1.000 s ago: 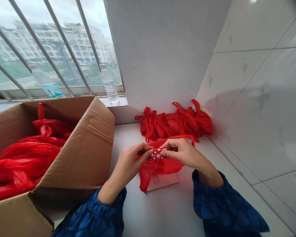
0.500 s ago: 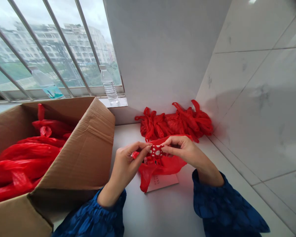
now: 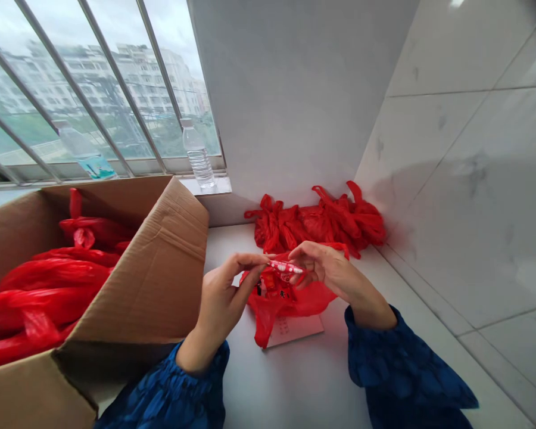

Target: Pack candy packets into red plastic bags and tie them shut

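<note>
My left hand (image 3: 232, 292) pinches one end of a small red wrapped candy (image 3: 286, 267) with white dots between thumb and fingers. The candy is turned edge-on, above an open red plastic bag (image 3: 312, 298). My right hand (image 3: 328, 268) is at the candy's other end, its fingers bent and spread, with no grip on the candy showing. Inside the bag lie red packets (image 3: 282, 293), one with a dark printed character. A flat pale card or booklet (image 3: 297, 329) is partly under the bag.
To the left stands an open cardboard box (image 3: 161, 262) with several filled red bags (image 3: 53, 280). More tied red bags (image 3: 315, 220) lie against the wall. A clear bottle (image 3: 197, 155) and a labelled bottle (image 3: 87, 152) stand by the barred window.
The candy has turned from flat, dotted face towards me, to edge-on. My right hand's fingers have loosened from its right end and spread. My left hand has shifted slightly left.
</note>
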Tool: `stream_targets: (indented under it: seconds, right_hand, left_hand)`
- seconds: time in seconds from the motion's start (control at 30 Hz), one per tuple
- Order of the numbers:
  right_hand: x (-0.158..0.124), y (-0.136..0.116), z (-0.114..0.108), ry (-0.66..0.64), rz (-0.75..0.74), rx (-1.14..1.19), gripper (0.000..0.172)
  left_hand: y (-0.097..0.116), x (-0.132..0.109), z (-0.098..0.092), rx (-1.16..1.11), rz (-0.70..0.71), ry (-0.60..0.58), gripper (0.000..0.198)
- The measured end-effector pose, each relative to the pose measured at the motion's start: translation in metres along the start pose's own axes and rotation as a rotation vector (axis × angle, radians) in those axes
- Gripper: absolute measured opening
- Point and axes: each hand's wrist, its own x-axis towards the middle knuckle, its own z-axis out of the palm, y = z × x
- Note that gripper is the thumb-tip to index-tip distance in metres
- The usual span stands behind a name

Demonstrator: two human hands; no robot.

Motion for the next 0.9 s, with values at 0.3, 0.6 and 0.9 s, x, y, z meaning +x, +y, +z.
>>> stream_targets:
  seconds: [0.3,0.6,0.9]
  right_hand:
    - [0.000,0.003,0.017,0.002,-0.126,-0.111,0.040]
    - [-0.002,0.000,0.014,0.211,-0.229,-0.235,0.026]
    - [-0.009,-0.013,0.013,0.198,-0.128,-0.328,0.033]
  left_hand:
    - [-0.006,0.005,0.008,-0.102,-0.129,-0.037,0.020]
    - [-0.008,0.005,0.009,-0.209,-0.374,-0.289,0.035]
    - [-0.004,0.007,0.005,-0.224,-0.338,-0.242,0.040]
